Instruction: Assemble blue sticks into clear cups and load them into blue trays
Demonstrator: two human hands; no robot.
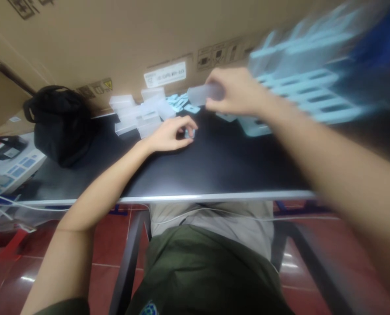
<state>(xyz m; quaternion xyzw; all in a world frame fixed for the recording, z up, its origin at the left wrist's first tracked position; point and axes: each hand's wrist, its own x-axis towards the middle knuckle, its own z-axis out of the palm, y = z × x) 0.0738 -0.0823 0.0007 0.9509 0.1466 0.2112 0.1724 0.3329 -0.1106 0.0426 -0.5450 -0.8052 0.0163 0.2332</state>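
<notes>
My right hand (237, 92) is raised above the black table (214, 166) and closed on a clear plastic case (201, 94). My left hand (172, 133) rests on the table with fingers curled, pinching a small light-blue piece (190, 133). A pile of clear plastic cases (139, 113) lies just behind the left hand. Several small light-blue pieces (182, 103) are scattered beside the pile, under the raised case.
A light-blue slotted tray (306, 87), blurred, stands at the right back. A black bag (59, 124) sits at the table's left end. A large cardboard box (132, 39) forms the wall behind. A device with blue buttons (8, 168) lies far left.
</notes>
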